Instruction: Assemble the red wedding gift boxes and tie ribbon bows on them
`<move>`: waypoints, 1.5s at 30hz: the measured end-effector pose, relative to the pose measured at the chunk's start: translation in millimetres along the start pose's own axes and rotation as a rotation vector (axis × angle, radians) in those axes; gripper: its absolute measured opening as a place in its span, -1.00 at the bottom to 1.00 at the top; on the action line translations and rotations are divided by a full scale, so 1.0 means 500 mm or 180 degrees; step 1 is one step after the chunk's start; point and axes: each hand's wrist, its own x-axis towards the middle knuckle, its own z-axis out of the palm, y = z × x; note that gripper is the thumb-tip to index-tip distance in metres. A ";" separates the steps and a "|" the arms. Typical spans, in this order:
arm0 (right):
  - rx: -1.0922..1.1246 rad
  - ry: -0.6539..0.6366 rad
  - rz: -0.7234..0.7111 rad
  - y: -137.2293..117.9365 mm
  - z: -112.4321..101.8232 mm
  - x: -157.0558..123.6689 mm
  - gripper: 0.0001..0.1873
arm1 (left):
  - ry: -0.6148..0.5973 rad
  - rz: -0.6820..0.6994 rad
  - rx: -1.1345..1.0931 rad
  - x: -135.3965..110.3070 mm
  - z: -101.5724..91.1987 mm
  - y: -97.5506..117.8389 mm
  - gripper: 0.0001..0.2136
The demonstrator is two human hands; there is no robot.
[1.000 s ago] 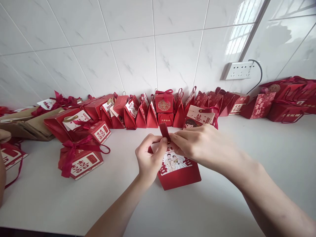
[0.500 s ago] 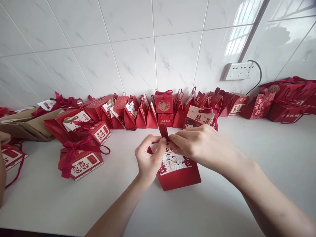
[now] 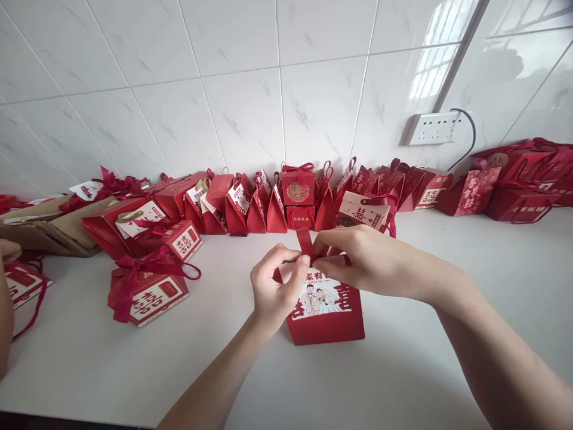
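Observation:
A red gift box (image 3: 329, 325) stands on the white table in front of me, its front printed with a bride and groom. A red ribbon (image 3: 305, 242) rises in a loop from its top. My left hand (image 3: 281, 283) pinches the ribbon's base between thumb and forefinger. From the other side my right hand (image 3: 353, 254) closes its thumb and fingers at the same spot, also on the ribbon. Both hands cover the upper edge of the box, and my right fingertips are partly hidden.
Several red gift boxes line the tiled wall, one cream-topped box (image 3: 364, 209) just behind my right hand. At the left lie a bow-tied box (image 3: 154, 292) and brown paper bags (image 3: 67, 224). Another person's hand (image 3: 9, 251) shows at the left edge. A power strip (image 3: 434, 129) hangs on the wall.
My right hand has shifted slightly, its fingers now pinching at the ribbon's base with the thumb showing. The box front is a little more upright and shows more of its print.

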 end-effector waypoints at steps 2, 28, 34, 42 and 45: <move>0.0025 -0.0108 -0.0020 0.003 0.000 0.001 -0.88 | -0.0194 0.0067 -0.0155 0.004 -0.005 -0.005 -0.83; 0.0165 -0.0484 -0.0203 0.031 -0.021 -0.001 -0.89 | -0.0556 -0.0842 -0.0485 0.000 -0.004 -0.015 -0.84; 0.0076 -0.0477 -0.0093 0.025 -0.019 -0.007 -0.78 | -0.0937 -0.1246 -0.0903 -0.005 -0.003 -0.003 -0.88; 0.0081 -0.0527 -0.0038 0.031 -0.010 -0.013 -0.71 | -0.0942 -0.1170 -0.0814 -0.006 -0.001 0.000 -0.88; -0.0001 -0.0527 -0.0115 0.031 -0.013 -0.014 -0.70 | -0.0973 -0.1356 -0.0795 -0.004 -0.001 0.003 -0.87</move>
